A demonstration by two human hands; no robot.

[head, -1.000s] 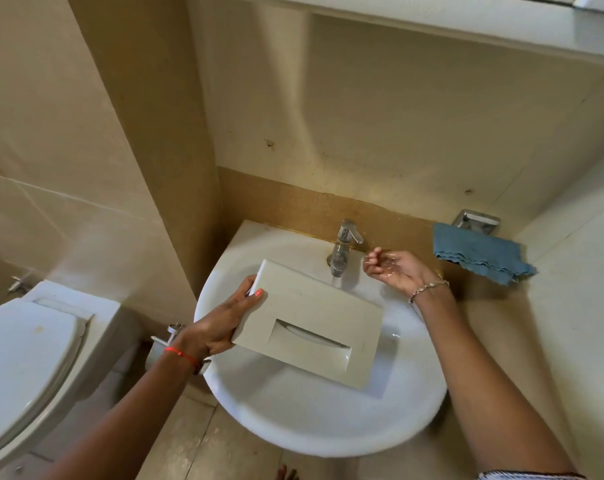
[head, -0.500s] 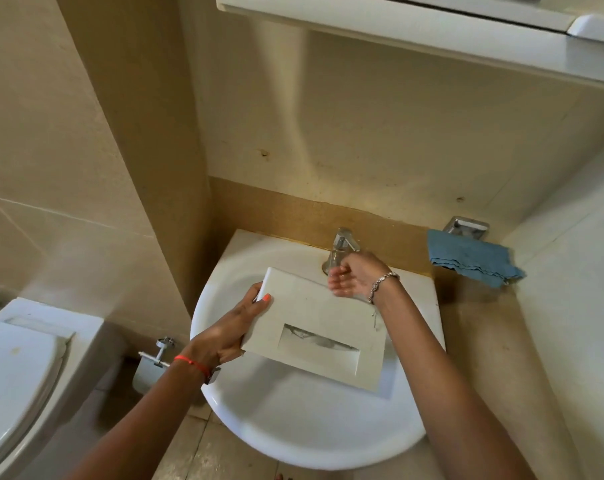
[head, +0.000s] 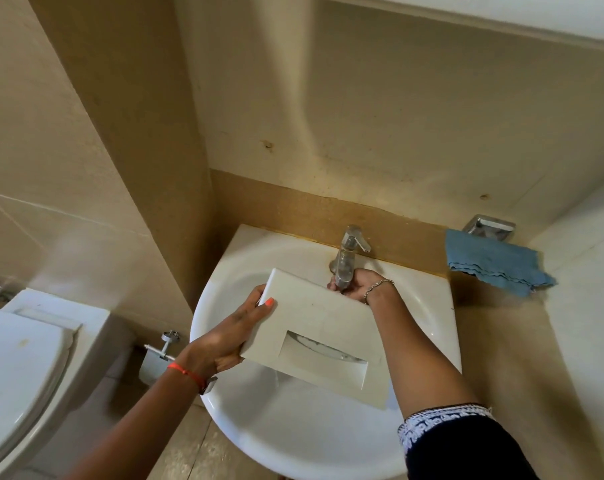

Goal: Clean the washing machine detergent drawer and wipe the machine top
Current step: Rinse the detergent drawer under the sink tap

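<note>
**Drawer being held over the sink**

The detergent drawer [head: 314, 327] is hanging tilted over the sink [head: 293, 441], its white front panel facing up and its far edge lying just below the tap [head: 349, 258]; the left hand [head: 231, 337] is gripping its left end, thumb pressing on top, fingers curling underneath; the right hand [head: 357, 289] is sitting under the spout behind the drawer, its fingers mostly hidden, so I cannot tell how they lie; a blue cloth [head: 494, 265] is draping off a chrome holder [head: 489, 227] at right; a toilet [head: 16, 368] is standing at left.
</note>
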